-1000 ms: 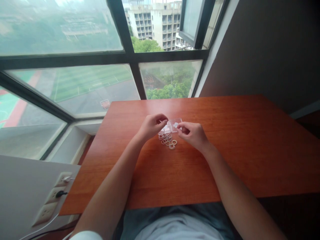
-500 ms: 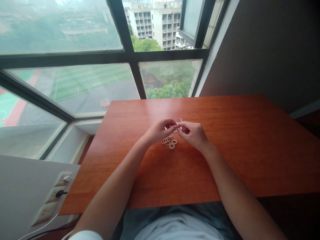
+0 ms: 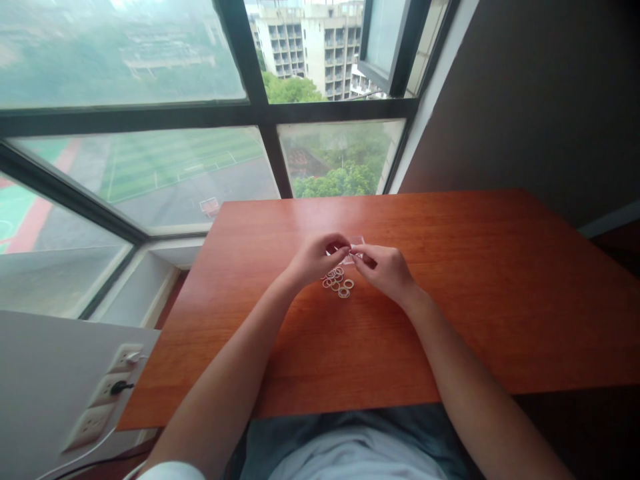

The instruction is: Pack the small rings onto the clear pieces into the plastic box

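Observation:
My left hand (image 3: 323, 257) and my right hand (image 3: 383, 264) meet fingertip to fingertip above the table. Both are closed in a pinch, and whatever lies between the fingertips is too small to make out. Just below them, several pale rings (image 3: 339, 283) lie in a loose cluster on the wood, some overlapping; my left hand is nearest to them. Behind the fingers shows part of a clear plastic box (image 3: 357, 241), mostly hidden by both hands.
The reddish-brown wooden table (image 3: 380, 353) reaches to a large window with a dark frame (image 3: 270, 115). A grey wall (image 3: 520, 107) stands at the right. Wall sockets (image 3: 107, 389) with plugs and cables are low on the left.
Both hands have shifted very slightly to the left, still pinched together. A little more of the ring cluster shows beneath my left hand.

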The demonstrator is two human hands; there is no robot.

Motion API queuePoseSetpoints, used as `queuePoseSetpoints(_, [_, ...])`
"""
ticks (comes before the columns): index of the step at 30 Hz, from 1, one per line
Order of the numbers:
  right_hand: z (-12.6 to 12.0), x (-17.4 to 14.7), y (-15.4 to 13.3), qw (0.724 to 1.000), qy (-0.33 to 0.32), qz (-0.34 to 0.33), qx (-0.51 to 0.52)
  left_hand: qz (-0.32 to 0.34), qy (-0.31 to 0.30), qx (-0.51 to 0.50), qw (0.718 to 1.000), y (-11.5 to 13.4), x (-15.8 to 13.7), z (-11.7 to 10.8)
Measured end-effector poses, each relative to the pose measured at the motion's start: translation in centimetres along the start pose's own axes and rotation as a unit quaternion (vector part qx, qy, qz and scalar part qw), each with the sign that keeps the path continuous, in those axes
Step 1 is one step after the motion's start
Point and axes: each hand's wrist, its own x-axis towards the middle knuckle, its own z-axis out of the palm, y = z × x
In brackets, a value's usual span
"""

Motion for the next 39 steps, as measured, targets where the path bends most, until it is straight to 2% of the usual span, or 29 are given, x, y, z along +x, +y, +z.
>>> queuePoseSetpoints(18, [-0.1,-0.1,-0.5,0.999,-0.020,0.013,0.035,-0.008,0.052,-0.053,0.997,-0.9,0.4,-0.2])
queuePoseSetpoints(23, [-0.3,0.0,-0.6,0.999,-0.023,0.010,0.033,-0.070,0.056,-0.171,0.981,-0.9,0.5,-0.4])
queuePoseSetpoints(29, [-0.4,-0.1,-0.7,1.000,-0.017,0.003,0.011,-0.173,0.069,-0.308,0.933,-0.3,0.3,-0.6])
queuePoseSetpoints(34, [-0.4,-0.1,-0.7,1.000,-0.010,-0.016,-0.018,-0.216,0.041,-0.340,0.915,0.1,0.1,-1.0])
queuePoseSetpoints(39, [-0.3,-0.2,-0.6,0.999,-0.013,-0.024,-0.037,-0.215,0.038,-0.329,0.919,-0.4,0.1,-1.1])
